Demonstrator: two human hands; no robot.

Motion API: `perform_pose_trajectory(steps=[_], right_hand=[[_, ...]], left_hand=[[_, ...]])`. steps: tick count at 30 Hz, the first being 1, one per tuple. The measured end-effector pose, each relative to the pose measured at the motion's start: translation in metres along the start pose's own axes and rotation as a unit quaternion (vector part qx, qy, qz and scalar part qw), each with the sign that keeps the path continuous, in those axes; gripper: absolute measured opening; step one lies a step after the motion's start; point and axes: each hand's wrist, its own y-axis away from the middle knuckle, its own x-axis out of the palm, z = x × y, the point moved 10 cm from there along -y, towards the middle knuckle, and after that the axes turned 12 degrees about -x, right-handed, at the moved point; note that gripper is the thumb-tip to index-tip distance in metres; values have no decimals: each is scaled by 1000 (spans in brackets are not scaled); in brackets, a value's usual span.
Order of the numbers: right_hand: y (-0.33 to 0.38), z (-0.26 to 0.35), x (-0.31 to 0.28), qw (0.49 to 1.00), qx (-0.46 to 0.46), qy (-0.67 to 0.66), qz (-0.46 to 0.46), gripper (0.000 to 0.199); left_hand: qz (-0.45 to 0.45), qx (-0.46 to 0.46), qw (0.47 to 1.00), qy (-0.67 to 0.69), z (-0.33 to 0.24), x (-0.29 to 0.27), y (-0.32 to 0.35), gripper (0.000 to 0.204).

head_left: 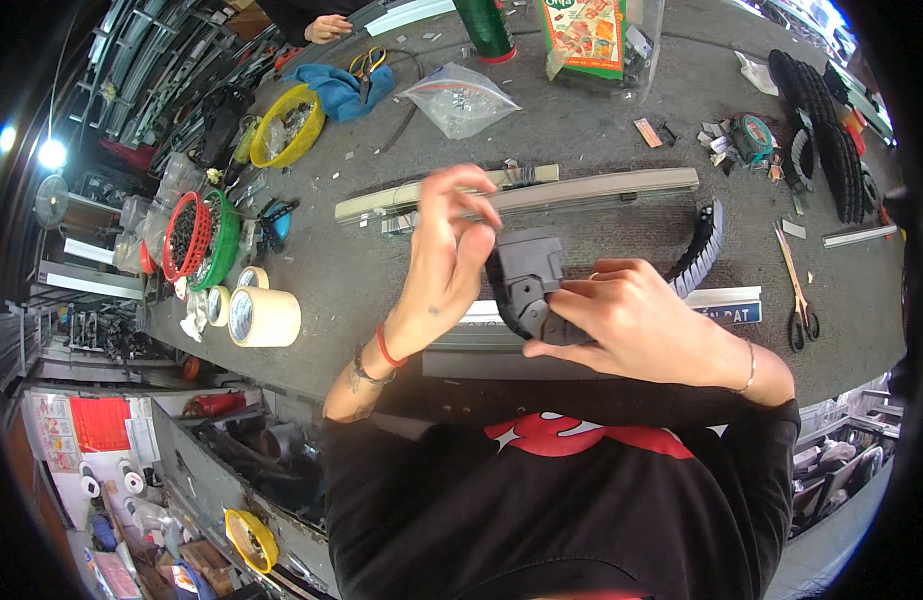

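At bench centre, black plastic housing (526,280) is gripped by right hand (631,320); left hand (446,255) fingers pinched at its top. Assembly judged mid-way; grey rails (541,190) untouched.

We look down on a grey counter (601,160) scattered with small scraps, its far edge curving toward the top of the view. Along our left, metal racks (151,70) hold long pale profiles stacked slantwise. A bright round lamp (51,153) glares at the far left, with a smaller light (6,138) above it and a round fan (51,200) just below. Lower left, past the counter's edge, we see a floor crowded with boxes, paper rolls (131,482) and a red sheet (99,422). At the lower right, dark machine parts (831,470) sit below the counter.
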Motion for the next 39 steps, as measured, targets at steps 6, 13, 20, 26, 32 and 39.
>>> perform_pose_trajectory(steps=[6, 13, 20, 26, 32, 39], right_hand=[[0, -6, 23, 994, 13, 108, 17, 32], [3, -14, 14, 992, 45, 121, 7, 33], [3, -16, 17, 992, 58, 115, 8, 32], [2, -15, 23, 987, 31, 160, 3, 30], [7, -17, 28, 973, 34, 226, 11, 24], [8, -19, 29, 965, 35, 260, 6, 21]], left_hand=[[249, -255, 893, 276, 43, 37, 22, 73], [217, -223, 944, 109, 35, 26, 22, 53], [198, -164, 965, 53, 20, 20, 16, 56], [182, -115, 977, -8, 16, 22, 21, 55], [161, -122, 979, 0, 32, 29, 28, 54], [146, -113, 982, 23, 40, 33, 29, 53]])
